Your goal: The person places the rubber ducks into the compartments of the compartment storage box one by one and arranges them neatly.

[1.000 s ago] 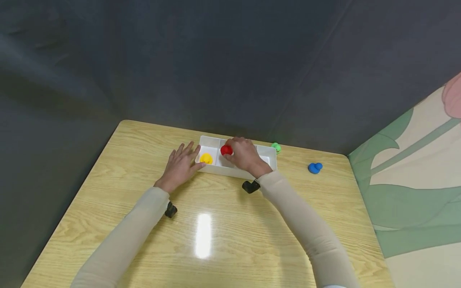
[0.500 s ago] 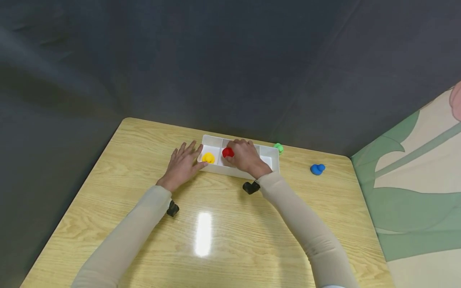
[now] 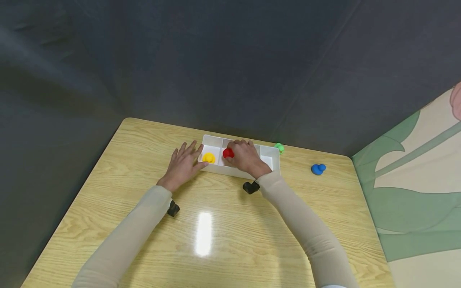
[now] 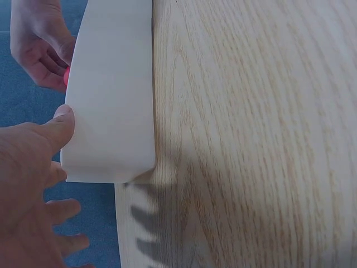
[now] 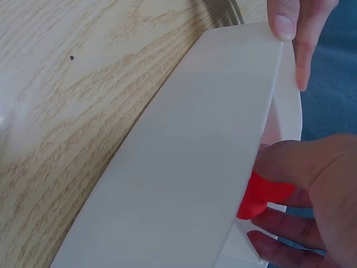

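A white divided box lies near the far table edge. My right hand reaches into its middle compartment and holds a red toy duck between thumb and fingers; in the right wrist view the red duck is partly covered by them and the box wall. My left hand rests at the box's left end with fingers spread, its thumb on the front rim in the left wrist view. A yellow toy duck sits in the left compartment. My right hand partly hides the right compartment.
A green toy lies just behind the box's right end, partly hidden. Farther right on the wooden table stands a blue toy duck. A dark curtain hangs behind the table, and a patterned cloth is at the right.
My right hand has lowered the red duck slightly into the middle compartment. The left hand stays at the box's left end. The head view has shifted a little.
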Demonstrator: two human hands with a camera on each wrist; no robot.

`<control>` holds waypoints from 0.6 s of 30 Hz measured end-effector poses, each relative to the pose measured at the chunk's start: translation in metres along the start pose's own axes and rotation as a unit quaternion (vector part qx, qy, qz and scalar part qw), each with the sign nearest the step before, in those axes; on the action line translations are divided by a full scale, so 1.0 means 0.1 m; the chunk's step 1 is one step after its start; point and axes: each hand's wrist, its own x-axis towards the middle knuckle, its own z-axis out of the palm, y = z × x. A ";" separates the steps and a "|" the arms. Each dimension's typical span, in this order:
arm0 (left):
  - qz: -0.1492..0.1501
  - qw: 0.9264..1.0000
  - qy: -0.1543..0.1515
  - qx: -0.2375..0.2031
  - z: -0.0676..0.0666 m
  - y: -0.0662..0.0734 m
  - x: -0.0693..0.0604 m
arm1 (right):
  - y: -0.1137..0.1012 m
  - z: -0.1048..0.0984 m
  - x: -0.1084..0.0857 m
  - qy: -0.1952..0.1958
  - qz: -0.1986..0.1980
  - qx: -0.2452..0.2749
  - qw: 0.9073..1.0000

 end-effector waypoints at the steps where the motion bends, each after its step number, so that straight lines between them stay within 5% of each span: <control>1: 0.000 1.000 -0.001 -0.001 0.00 0.00 0.00 | 0.00 0.00 0.00 -0.001 0.000 0.000 1.000; 18: -0.002 1.000 -0.001 0.001 0.00 0.01 0.01 | 0.00 -0.07 -0.04 -0.014 -0.008 0.005 1.000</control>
